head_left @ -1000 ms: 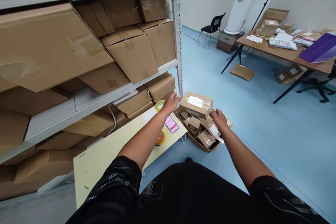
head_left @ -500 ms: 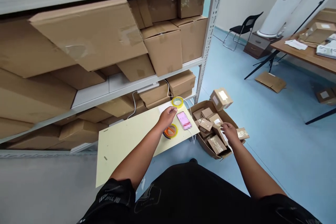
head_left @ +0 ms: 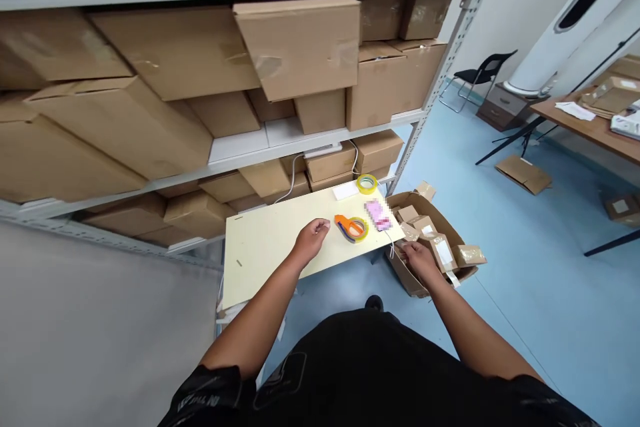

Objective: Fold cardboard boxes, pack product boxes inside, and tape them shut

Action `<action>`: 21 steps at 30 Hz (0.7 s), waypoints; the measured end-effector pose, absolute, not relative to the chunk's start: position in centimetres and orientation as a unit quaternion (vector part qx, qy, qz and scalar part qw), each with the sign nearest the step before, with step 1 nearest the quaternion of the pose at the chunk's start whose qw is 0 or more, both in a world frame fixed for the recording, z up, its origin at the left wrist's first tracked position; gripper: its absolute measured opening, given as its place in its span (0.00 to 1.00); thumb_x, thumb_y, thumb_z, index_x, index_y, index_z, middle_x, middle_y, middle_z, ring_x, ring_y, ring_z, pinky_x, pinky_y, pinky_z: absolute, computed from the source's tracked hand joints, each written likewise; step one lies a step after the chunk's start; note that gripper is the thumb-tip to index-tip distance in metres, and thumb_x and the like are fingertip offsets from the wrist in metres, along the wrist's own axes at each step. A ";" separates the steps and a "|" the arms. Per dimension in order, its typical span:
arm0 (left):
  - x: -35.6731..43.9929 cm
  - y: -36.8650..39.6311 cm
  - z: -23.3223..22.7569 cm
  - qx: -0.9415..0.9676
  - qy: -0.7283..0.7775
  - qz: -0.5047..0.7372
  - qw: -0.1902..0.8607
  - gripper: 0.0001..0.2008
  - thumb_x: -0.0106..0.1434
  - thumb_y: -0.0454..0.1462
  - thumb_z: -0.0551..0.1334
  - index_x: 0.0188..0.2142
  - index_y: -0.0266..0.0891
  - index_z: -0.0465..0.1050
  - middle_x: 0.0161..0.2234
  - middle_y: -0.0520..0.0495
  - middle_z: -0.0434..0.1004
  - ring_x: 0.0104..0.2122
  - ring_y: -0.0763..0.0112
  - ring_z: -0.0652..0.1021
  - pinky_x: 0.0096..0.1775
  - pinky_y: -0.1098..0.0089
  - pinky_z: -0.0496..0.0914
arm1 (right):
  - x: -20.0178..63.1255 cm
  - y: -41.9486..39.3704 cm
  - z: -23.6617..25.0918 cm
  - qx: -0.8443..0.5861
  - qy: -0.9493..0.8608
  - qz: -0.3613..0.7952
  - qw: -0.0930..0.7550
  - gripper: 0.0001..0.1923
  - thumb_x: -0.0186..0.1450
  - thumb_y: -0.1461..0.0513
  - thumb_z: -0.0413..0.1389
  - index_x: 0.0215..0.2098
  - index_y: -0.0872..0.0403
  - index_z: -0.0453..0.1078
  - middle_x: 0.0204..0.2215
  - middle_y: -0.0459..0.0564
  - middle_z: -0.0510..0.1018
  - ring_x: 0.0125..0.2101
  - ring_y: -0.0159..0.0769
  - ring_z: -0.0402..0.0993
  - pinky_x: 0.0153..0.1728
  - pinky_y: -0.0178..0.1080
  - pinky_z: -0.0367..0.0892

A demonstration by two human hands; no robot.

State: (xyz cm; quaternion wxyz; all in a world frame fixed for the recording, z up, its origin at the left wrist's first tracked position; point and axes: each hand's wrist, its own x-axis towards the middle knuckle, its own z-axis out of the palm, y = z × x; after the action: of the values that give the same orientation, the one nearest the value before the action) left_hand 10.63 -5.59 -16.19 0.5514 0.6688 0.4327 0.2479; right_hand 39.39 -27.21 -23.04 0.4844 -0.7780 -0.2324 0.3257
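My left hand (head_left: pixel 311 241) hovers over the pale yellow tabletop (head_left: pixel 280 233), its fingers curled into a pinch; whatever may be between the fingertips is too small to make out. Just right of it lies an orange-handled tape dispenser (head_left: pixel 349 227) with a roll of yellow tape. My right hand (head_left: pixel 420 260) is over the near left side of a large open carton (head_left: pixel 400 273), fingers bent together, and I cannot make out anything in them. Small taped boxes (head_left: pixel 443 252), some with white labels, fill the carton. A phone (head_left: pixel 379 215) with a pink screen lies on the tabletop.
Another tape roll (head_left: pixel 367 183) and a white slab (head_left: pixel 346 191) sit along the table's back edge. Metal shelving (head_left: pixel 320 157) stacked with cardboard boxes (head_left: pixel 305 47) rises behind. At right are a brown desk (head_left: pixel 595 121), a chair (head_left: pixel 483 73) and flattened cardboard (head_left: pixel 524 175).
My view has swung left. My right hand has moved left across the carton. The labelled box above the carton's far edge now sits lower there. My left hand is farther from the phone.
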 end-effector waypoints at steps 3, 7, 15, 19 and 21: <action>5.5 -7.5 -16.9 0.620 0.481 0.279 0.554 0.19 0.64 0.53 0.63 0.43 0.41 0.78 0.46 0.43 0.83 0.47 0.57 0.81 0.48 0.60 0.76 | 36.3 -25.5 -21.9 -0.753 -0.264 0.381 0.468 0.16 0.57 0.48 0.61 0.31 0.52 0.77 0.29 0.51 0.83 0.31 0.43 0.79 0.34 0.41 0.73; -0.2 -11.9 -17.5 0.538 0.549 0.348 0.537 0.19 0.62 0.53 0.63 0.40 0.40 0.77 0.44 0.43 0.82 0.46 0.58 0.82 0.46 0.61 0.76 | 33.5 -22.1 -21.1 -0.713 -0.330 0.445 0.430 0.16 0.56 0.49 0.62 0.33 0.51 0.78 0.32 0.51 0.84 0.33 0.43 0.82 0.37 0.43 0.74; -6.8 -25.3 -18.6 0.360 0.686 0.462 0.432 0.21 0.60 0.55 0.63 0.39 0.40 0.75 0.37 0.45 0.81 0.41 0.61 0.81 0.43 0.63 0.75 | 28.4 -17.8 -22.0 -0.618 -0.471 0.541 0.322 0.17 0.56 0.50 0.62 0.36 0.52 0.78 0.34 0.52 0.86 0.34 0.44 0.83 0.38 0.42 0.75; -8.4 -33.8 -19.2 0.268 0.728 0.504 0.379 0.20 0.60 0.54 0.63 0.39 0.41 0.75 0.39 0.45 0.81 0.43 0.60 0.81 0.43 0.63 0.74 | 25.5 -18.2 -22.9 -0.580 -0.525 0.568 0.253 0.19 0.55 0.48 0.62 0.37 0.52 0.78 0.33 0.53 0.86 0.33 0.44 0.83 0.37 0.43 0.76; -9.3 -38.3 -19.5 0.232 0.741 0.522 0.352 0.19 0.61 0.52 0.63 0.40 0.41 0.76 0.38 0.46 0.81 0.41 0.60 0.80 0.43 0.64 0.74 | 23.4 -18.9 -23.1 -0.559 -0.549 0.582 0.220 0.19 0.54 0.48 0.62 0.37 0.52 0.78 0.33 0.54 0.86 0.33 0.45 0.83 0.36 0.44 0.77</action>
State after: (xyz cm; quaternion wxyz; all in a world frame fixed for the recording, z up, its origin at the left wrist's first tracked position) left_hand -9.25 -38.29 -19.49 0.3519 0.2324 0.7412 0.5222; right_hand 23.44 -18.86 -23.13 0.2196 -0.5586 -0.5485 0.5821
